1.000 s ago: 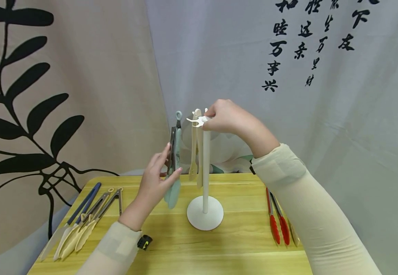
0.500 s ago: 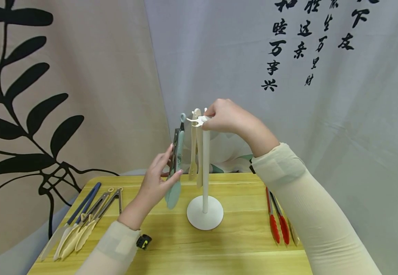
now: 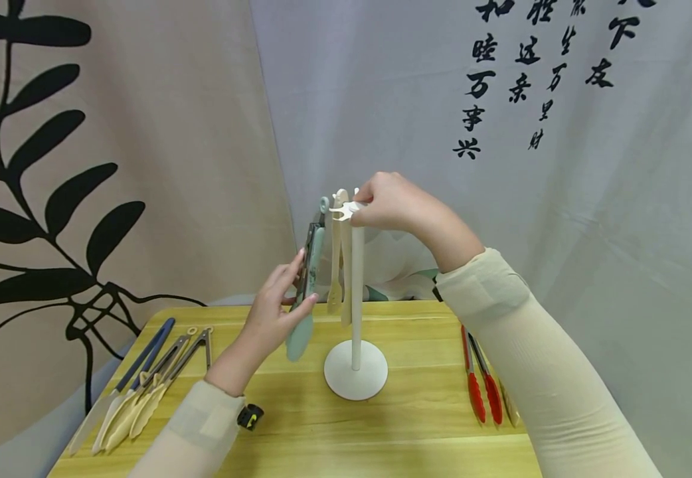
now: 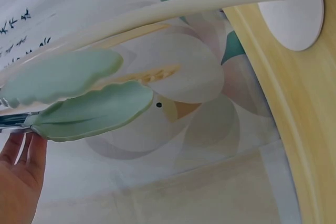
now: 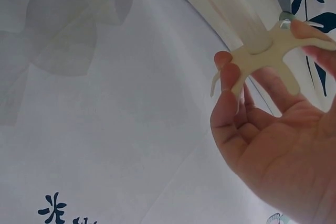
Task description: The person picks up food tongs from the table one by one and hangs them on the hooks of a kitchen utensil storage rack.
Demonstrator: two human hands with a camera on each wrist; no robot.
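Mint tongs (image 3: 313, 262) clamped in your left grip (image 3: 269, 313), tilted just beside the white stand (image 3: 356, 285).
Loosened, they could drop; swung inward, knock the cream tongs (image 3: 346, 265); shift your right grip (image 3: 398, 204), pinching the hooked top (image 5: 275, 56), and it might turn.

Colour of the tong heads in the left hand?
Pale mint green; the tong heads show best in the left wrist view.

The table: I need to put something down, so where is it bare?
The table is bare in front of the white stand and between it and the red tongs. Crowded: the left side, under a tongs cluster, and the stand's top, with the right hand and green tongs.
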